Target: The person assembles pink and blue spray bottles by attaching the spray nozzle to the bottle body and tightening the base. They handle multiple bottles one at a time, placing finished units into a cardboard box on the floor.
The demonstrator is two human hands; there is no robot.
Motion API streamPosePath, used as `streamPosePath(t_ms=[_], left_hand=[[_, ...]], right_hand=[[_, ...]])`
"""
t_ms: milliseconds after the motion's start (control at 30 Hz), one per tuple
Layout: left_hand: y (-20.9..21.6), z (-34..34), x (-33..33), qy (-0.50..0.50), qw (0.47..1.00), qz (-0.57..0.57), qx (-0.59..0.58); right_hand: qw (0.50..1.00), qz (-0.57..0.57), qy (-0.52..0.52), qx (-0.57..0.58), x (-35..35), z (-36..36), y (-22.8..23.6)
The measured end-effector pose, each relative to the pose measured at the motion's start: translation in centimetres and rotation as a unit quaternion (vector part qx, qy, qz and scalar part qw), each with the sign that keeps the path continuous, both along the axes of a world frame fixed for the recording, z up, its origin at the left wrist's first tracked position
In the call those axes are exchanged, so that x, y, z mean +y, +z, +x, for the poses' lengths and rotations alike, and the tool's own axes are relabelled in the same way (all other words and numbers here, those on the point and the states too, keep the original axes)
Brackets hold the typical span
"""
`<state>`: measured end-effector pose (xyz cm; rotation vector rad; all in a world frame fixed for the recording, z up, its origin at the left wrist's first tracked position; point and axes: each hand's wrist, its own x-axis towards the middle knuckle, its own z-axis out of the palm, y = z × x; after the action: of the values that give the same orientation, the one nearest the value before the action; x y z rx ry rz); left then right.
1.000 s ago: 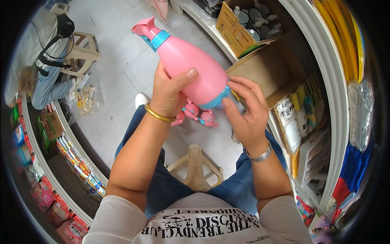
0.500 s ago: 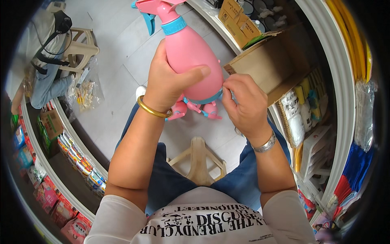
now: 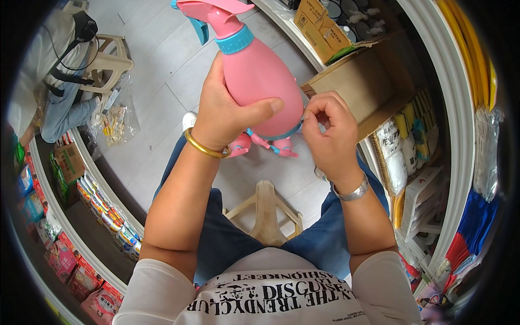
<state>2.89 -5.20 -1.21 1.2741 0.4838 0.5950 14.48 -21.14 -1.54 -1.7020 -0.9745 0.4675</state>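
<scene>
A pink spray bottle (image 3: 262, 76) with a blue collar, blue trigger and blue base band is tilted in front of me, its head at the top. My left hand (image 3: 225, 105) is wrapped round the body, thumb across the near side. Close by the lower right of the bottle, the fingers of my right hand (image 3: 331, 130) are pinched together by the base band. Whatever sits between those fingertips is too small to make out. Below and partly behind the bottle, more pink and blue spray bottles (image 3: 283, 145) show near the floor.
A beige plastic stool (image 3: 265, 208) stands between my knees. An opened cardboard box (image 3: 346, 89) and packed shelves are on the right. Shelves of packets (image 3: 103, 203) curve along the left. Far left, a person (image 3: 65, 108) sits near another stool and a clear plastic bag (image 3: 115, 122).
The bottle has shifted slightly right and down in my left hand's grip. My right hand's fingers have curled and turned a little, staying beside the base.
</scene>
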Motion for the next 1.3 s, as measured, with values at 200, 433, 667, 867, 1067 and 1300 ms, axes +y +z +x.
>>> streamPosePath(t_ms=[200, 433, 667, 867, 1067, 1300], left_hand=[[-0.7, 0.0, 0.0, -0.020, 0.999, -0.019, -0.033], [-0.2, 0.1, -0.1, -0.036, 0.985, -0.164, -0.045], [0.2, 0.5, 0.2, -0.034, 0.976, -0.213, -0.012], [0.1, 0.8, 0.1, -0.031, 0.969, -0.235, 0.069], [0.6, 0.9, -0.7, -0.042, 0.968, -0.242, 0.049], [-1.5, 0.7, -1.3, -0.079, 0.969, -0.227, 0.049]], right_hand=[[0.998, -0.008, -0.008, 0.065, -0.5, -0.2, 0.6], [0.998, 0.028, -0.010, 0.049, -0.7, 0.3, 0.2], [0.996, 0.040, 0.024, -0.070, -0.6, 0.8, 0.7], [0.971, 0.018, 0.091, -0.219, -1.1, 1.3, 0.3], [0.966, 0.003, 0.074, -0.246, -0.6, 1.1, 0.4], [0.967, 0.005, 0.072, -0.244, -0.4, 1.3, 0.3]])
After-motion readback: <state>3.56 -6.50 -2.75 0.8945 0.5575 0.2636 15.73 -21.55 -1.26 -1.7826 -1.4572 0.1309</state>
